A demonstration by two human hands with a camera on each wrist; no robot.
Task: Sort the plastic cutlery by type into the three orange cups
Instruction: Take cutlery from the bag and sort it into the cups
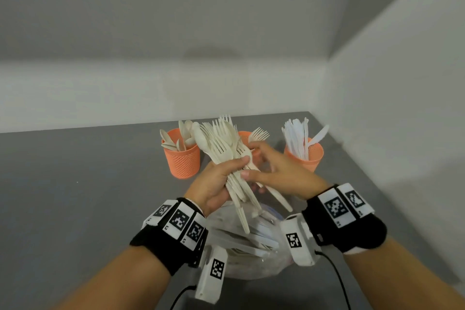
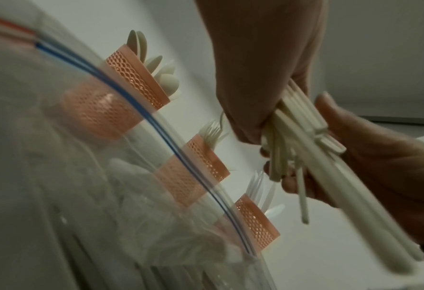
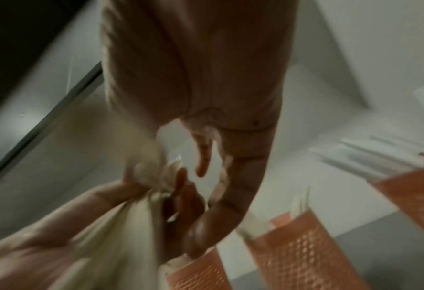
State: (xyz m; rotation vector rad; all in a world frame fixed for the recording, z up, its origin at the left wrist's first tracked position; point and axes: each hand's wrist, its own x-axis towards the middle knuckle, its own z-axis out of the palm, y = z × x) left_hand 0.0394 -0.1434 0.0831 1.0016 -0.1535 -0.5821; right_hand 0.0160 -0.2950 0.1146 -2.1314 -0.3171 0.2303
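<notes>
My left hand (image 1: pixel 224 173) grips a thick bundle of cream forks and spoons (image 1: pixel 221 143), heads fanned up and away from me. My right hand (image 1: pixel 254 168) meets it from the right, thumb on top and fingers curled under the handles (image 2: pixel 305 137). Behind the hands stand three orange mesh cups: the left one (image 1: pixel 182 161) holds spoons, the middle one (image 1: pixel 245 136), mostly hidden by the bundle, holds forks, and the right one (image 1: pixel 305 156) holds white knives. The right wrist view is blurred.
A clear zip bag (image 1: pixel 246 241) with more cutlery lies on the grey table (image 1: pixel 75 196) under my wrists. White walls close the table at the back and right. Cables run from both wrist bands.
</notes>
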